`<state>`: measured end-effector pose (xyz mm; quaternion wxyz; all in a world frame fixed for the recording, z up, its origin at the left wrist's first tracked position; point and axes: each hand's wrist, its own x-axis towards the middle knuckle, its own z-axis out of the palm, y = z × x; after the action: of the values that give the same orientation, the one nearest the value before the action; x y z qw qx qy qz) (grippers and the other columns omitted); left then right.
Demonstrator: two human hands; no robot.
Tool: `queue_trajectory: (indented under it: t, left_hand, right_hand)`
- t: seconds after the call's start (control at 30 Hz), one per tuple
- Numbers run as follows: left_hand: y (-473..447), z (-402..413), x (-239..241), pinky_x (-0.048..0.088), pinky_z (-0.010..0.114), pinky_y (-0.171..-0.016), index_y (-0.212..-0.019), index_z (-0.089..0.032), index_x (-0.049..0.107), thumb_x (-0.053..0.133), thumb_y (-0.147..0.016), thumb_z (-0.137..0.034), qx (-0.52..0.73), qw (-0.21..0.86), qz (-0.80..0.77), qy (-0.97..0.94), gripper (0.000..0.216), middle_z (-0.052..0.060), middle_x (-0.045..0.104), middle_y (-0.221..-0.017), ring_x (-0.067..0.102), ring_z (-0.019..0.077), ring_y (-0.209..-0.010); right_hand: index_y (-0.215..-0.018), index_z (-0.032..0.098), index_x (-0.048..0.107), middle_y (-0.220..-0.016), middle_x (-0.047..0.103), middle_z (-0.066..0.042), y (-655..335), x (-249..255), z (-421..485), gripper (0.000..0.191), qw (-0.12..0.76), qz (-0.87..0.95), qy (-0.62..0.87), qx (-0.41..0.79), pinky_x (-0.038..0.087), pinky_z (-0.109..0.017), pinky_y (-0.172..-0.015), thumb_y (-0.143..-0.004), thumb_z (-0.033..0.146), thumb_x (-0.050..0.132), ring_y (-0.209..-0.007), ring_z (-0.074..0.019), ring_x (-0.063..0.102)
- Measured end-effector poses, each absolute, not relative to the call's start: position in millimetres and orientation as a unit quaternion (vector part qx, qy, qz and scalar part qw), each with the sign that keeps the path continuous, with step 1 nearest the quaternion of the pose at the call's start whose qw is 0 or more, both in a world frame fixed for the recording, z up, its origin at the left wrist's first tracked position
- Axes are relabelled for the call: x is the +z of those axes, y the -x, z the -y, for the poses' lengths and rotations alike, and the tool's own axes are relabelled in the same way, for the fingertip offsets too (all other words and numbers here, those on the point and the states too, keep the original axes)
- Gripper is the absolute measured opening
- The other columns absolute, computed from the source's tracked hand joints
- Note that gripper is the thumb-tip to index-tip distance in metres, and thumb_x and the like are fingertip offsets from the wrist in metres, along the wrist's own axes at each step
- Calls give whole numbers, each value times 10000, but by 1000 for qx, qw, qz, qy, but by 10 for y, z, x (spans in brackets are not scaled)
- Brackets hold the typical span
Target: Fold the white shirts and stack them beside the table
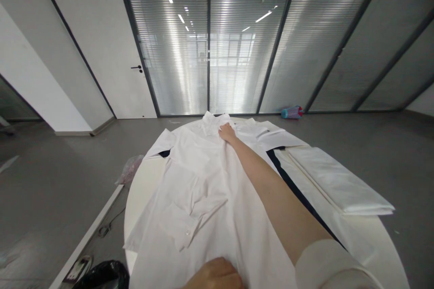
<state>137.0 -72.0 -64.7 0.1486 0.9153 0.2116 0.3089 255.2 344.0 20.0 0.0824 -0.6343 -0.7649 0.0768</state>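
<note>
**White shirt spread on round table, both hands on the cloth**

Left hand [213, 274]: cut off by the lower frame edge; only knuckles show, fingers curled down onto the near hem of the white shirt [200, 189]. Whether they pinch cloth cannot be told.

Right hand [226, 132]: arm stretched full length, fingers together and flat against the fabric just below the collar [212, 122]. Fingertips hard to make out, white on white.

The shirt lies lengthwise on the white table [142, 189], between the two hands. A cuffed sleeve [190, 221] is folded across it, left of the forearm.

Right of the right fingers: a second white garment [264, 135], and nearer, a folded white stack [339, 180]. A dark strip [291, 185] shows beneath them, mostly covered.

Beyond the fingertips, on the floor: a blue-and-pink object [292, 112], too small to identify. Left of the near hand, a black bag [101, 275], partly cropped.
</note>
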Motion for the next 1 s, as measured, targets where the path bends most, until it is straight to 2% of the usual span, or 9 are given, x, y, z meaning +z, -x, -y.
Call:
queue_trajectory:
  t: [0.17, 0.27, 0.33, 0.43, 0.53, 0.67, 0.73, 0.87, 1.0]
  left_hand:
    - [-1355, 682, -546, 497, 246, -728, -880, -188, 673, 562, -977, -437, 322, 194, -216, -901, 289, 20, 687, -727, 653, 135, -704]
    - [-1300, 715, -210, 514, 254, -800, -1047, -205, 711, 642, -947, -363, 317, 244, -199, -895, 199, 50, 722, -919, 682, 147, -842]
    - [-1264, 701, 52, 522, 234, -760, -1084, -177, 713, 658, -929, -296, 326, 312, -236, -861, 203, 77, 709, -983, 676, 141, -847]
    - [-1247, 448, 348, 489, 210, -649, -892, -149, 731, 600, -907, -179, 342, 364, -331, -801, 136, 51, 686, -827, 633, 120, -722]
    - [-1314, -186, 488, 450, 194, -580, -785, -139, 711, 611, -874, -165, 372, 375, -405, -746, 136, 32, 669, -733, 602, 111, -632]
    - [-1531, -1282, 572, 456, 198, -553, -767, -113, 698, 659, -808, -116, 425, 492, -469, -599, 57, 44, 669, -737, 619, 117, -595]
    - [-1650, -1727, 595, 524, 230, -663, -834, -95, 692, 644, -830, -120, 431, 613, -442, -493, 55, 69, 684, -805, 668, 142, -687]
    - [-1769, -2268, 523, 575, 397, -870, -1020, -44, 631, 500, -973, -301, 400, 714, -420, -393, 293, 179, 691, -988, 710, 239, -913]
    - [-1710, -2525, 342, 577, 452, -895, -1291, 4, 483, 350, -1018, -433, 406, 770, -407, -277, 532, 236, 660, -1091, 696, 284, -1026]
  right_hand:
    - [-1311, 101, 586, -1401, 494, -202, -2655, 380, -3213, 419, 84, 812, 570, 95, 363, -379, -1072, -1003, 360, 471, -1302, -296, 468]
    - [-1343, 132, 586, -1401, 501, -161, -2786, 474, -2815, 399, 104, 842, 522, 93, 347, -319, -1076, -1003, 317, 490, -1267, -248, 495]
    - [-1307, 155, 623, -1316, 560, -126, -2904, 476, -2411, 358, 118, 865, 478, 99, 374, -272, -1032, -997, 286, 501, -1163, -204, 558]
    - [-1212, 124, 674, -1053, 655, -109, -3093, 404, -1672, 306, 121, 914, 351, 164, 447, -290, -874, -958, 225, 536, -903, -191, 616]
    - [-1143, 151, 695, -950, 666, -76, -3225, 335, -913, 258, 127, 931, 263, 219, 433, -310, -853, -920, 175, 568, -875, -191, 594]
    - [-1071, 171, 695, -620, 454, 64, -3257, 290, -100, 229, 139, 863, 259, 411, 369, -238, -627, -882, 295, 658, -578, -98, 427]
    - [-943, 156, 684, -592, 406, 81, -3241, 239, 140, 269, 122, 788, 250, 549, 308, -211, -533, -851, 409, 694, -525, -69, 355]
    - [-713, 145, 606, -587, 511, 46, -3231, 109, 243, 446, 159, 677, 266, 667, 254, -210, -479, -786, 573, 711, -501, -52, 365]
    - [-672, 146, 598, -543, 508, 56, -3257, 88, 142, 508, 201, 624, 263, 708, 209, -219, -456, -722, 628, 751, -467, -40, 334]
